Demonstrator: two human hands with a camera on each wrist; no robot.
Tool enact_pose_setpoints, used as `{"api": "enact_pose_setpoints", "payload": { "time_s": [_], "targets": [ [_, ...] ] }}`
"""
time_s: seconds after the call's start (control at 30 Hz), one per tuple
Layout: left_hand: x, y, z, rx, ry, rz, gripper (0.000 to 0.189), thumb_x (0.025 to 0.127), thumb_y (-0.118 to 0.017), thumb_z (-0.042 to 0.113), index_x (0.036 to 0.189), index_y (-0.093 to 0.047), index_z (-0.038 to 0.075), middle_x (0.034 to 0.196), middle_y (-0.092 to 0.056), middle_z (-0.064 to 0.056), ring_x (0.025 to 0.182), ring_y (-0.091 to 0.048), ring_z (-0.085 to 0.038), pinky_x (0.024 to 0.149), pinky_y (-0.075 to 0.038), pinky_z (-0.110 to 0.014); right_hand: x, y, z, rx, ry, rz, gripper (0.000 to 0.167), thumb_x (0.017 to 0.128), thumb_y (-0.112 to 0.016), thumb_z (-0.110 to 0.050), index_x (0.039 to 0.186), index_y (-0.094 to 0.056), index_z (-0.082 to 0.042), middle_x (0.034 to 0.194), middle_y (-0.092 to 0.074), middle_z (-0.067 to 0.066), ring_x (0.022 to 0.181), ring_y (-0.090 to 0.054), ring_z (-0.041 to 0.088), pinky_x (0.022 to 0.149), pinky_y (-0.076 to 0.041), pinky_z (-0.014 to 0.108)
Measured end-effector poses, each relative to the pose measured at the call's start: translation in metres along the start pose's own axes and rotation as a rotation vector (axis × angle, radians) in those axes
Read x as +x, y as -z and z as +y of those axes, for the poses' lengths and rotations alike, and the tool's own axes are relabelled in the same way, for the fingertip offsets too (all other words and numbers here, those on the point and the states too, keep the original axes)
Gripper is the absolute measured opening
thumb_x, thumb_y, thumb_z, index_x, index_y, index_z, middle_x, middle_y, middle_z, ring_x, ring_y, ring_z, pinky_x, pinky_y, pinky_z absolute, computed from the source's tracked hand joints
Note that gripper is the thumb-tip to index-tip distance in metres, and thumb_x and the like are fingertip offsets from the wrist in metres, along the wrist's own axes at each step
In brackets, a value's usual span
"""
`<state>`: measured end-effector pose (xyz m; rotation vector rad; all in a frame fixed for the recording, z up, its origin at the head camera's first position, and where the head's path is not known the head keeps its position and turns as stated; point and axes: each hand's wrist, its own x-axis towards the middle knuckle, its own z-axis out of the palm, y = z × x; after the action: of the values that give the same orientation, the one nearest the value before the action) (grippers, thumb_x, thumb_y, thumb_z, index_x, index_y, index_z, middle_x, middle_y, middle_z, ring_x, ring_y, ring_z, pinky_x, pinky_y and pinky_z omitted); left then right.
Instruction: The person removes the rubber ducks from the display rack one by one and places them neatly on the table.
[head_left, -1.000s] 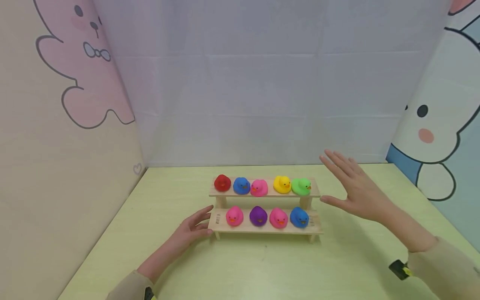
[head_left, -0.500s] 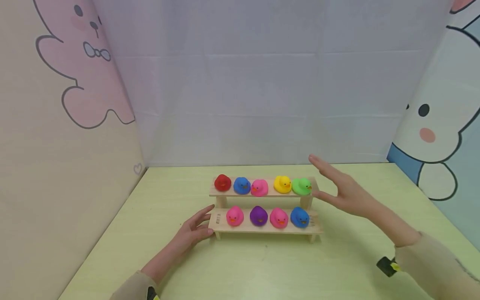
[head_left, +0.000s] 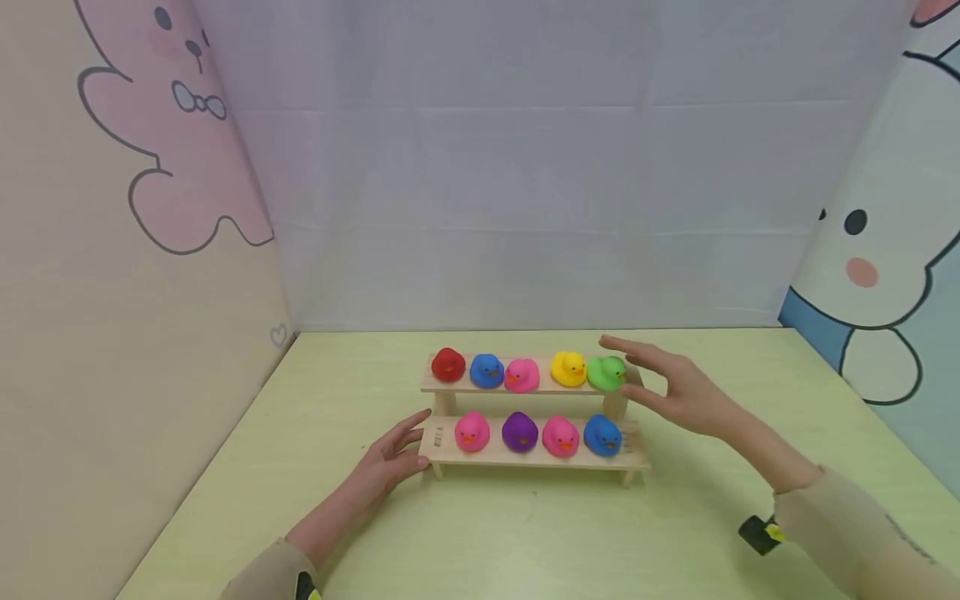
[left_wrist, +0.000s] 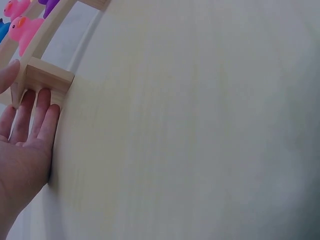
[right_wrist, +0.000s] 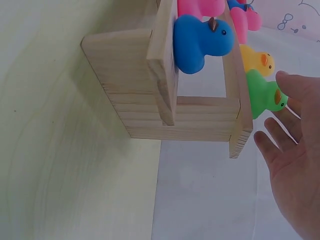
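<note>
A two-tier wooden shelf [head_left: 495,452] bears several rubber ducks. My left hand [head_left: 386,465] rests at the left end of its lower tier, the thumb at the front corner and the fingers extended. In the left wrist view, those fingertips meet the wood beside the shelf's leg [left_wrist: 50,75]. My right hand [head_left: 682,392] hovers at the right end of the upper tier, thumb and fingers spread around a green duck [head_left: 606,374]. The right wrist view has the thumb tip close to the duck's head and the other fingers loosely bent behind it.
Beside the green duck stand a yellow duck [head_left: 568,369], a pink duck [head_left: 522,376], a blue duck [head_left: 487,372] and a red duck [head_left: 448,365]. The lower tier carries pink, purple [head_left: 520,432] and blue ducks. A white backdrop [head_left: 465,208] rises behind the table [head_left: 480,542].
My right hand has moved left and down from beside the shelf to the green duck, its fingers now nearer the duck. The left hand stays at the lower tier's end.
</note>
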<state>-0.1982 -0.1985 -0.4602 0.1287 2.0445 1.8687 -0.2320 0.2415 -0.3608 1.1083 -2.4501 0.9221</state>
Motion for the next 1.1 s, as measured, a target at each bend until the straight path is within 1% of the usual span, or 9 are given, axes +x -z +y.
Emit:
{"api": "enact_pose_setpoints", "payload": {
  "time_s": [0.13,0.23,0.37,0.47,0.6,0.8,0.9,0.97,1.1],
  "targets": [
    [0.000,0.000,0.000,-0.008,0.008,0.004,0.070,0.092,-0.067,0.020,0.153,-0.034,0.031,0.151,-0.044,-0.011,0.129,-0.058,-0.023,0.115,-0.038,-0.045,-0.001,-0.003,0.004,0.051,-0.022,-0.013,0.060,0.089,-0.070,-0.003,0.145,-0.048,-0.010,0.143,-0.056,0.013,0.129,-0.048,-0.011,0.100,-0.043,0.009],
    [0.000,0.001,0.000,-0.012,0.014,0.003,0.070,0.092,-0.067,0.020,0.153,-0.034,0.031,0.151,-0.045,-0.010,0.129,-0.058,-0.023,0.116,-0.038,-0.045,-0.002,-0.005,0.007,0.065,-0.021,-0.013,0.055,0.091,-0.067,-0.001,0.143,-0.051,-0.009,0.139,-0.059,0.014,0.113,-0.057,-0.005,0.098,-0.044,0.008],
    [0.001,0.001,-0.002,0.001,0.010,-0.005,0.070,0.093,-0.067,0.022,0.154,-0.033,0.030,0.151,-0.045,-0.012,0.130,-0.057,-0.024,0.115,-0.039,-0.045,-0.002,-0.006,0.009,0.059,-0.017,0.006,0.050,0.092,-0.064,0.001,0.140,-0.054,-0.008,0.133,-0.064,0.012,0.095,-0.058,0.001,0.094,-0.046,0.008],
    [0.002,0.002,-0.002,0.004,0.015,-0.006,0.070,0.092,-0.067,0.022,0.154,-0.033,0.030,0.150,-0.045,-0.013,0.130,-0.057,-0.024,0.114,-0.040,-0.045,-0.002,-0.006,0.011,0.062,-0.021,0.013,0.048,0.092,-0.064,0.001,0.139,-0.055,-0.008,0.132,-0.065,0.012,0.099,-0.060,0.002,0.093,-0.047,0.009],
    [0.002,0.002,-0.001,0.001,0.017,-0.011,0.070,0.093,-0.067,0.021,0.154,-0.033,0.029,0.151,-0.045,-0.013,0.131,-0.056,-0.024,0.114,-0.040,-0.043,-0.001,-0.007,0.014,0.062,-0.044,0.011,0.047,0.091,-0.065,0.000,0.137,-0.057,-0.007,0.130,-0.066,0.012,0.104,-0.062,-0.002,0.093,-0.047,0.008],
    [0.001,0.002,0.000,0.003,0.000,-0.037,0.071,0.094,-0.065,0.021,0.155,-0.030,0.027,0.152,-0.042,-0.016,0.131,-0.056,-0.023,0.113,-0.042,-0.040,-0.001,-0.006,0.015,0.053,-0.047,0.030,0.046,0.089,-0.069,0.000,0.134,-0.060,-0.009,0.126,-0.068,0.010,0.096,-0.064,0.001,0.091,-0.048,0.009],
    [0.000,0.002,0.000,0.000,0.001,-0.037,0.071,0.094,-0.065,0.021,0.155,-0.031,0.027,0.152,-0.042,-0.016,0.131,-0.056,-0.024,0.112,-0.042,-0.040,0.000,-0.005,0.015,0.057,-0.048,0.054,0.047,0.086,-0.072,0.000,0.131,-0.063,-0.011,0.125,-0.069,0.010,0.097,-0.064,0.001,0.089,-0.051,0.011],
    [0.000,0.002,0.000,-0.001,0.002,-0.036,0.070,0.094,-0.065,0.021,0.155,-0.031,0.027,0.152,-0.042,-0.016,0.131,-0.056,-0.023,0.112,-0.043,-0.039,0.000,-0.004,0.014,0.054,-0.064,0.075,0.047,0.084,-0.074,-0.001,0.129,-0.064,-0.012,0.124,-0.070,0.009,0.099,-0.063,-0.003,0.087,-0.052,0.012],
    [0.000,0.002,0.000,-0.001,0.001,-0.034,0.070,0.094,-0.065,0.021,0.155,-0.031,0.027,0.151,-0.043,-0.016,0.129,-0.057,-0.023,0.109,-0.045,-0.036,0.000,-0.001,0.016,0.041,-0.122,0.113,0.046,0.084,-0.076,-0.004,0.127,-0.066,-0.015,0.123,-0.070,0.009,0.106,-0.057,-0.014,0.085,-0.050,0.009]
  ]
}}
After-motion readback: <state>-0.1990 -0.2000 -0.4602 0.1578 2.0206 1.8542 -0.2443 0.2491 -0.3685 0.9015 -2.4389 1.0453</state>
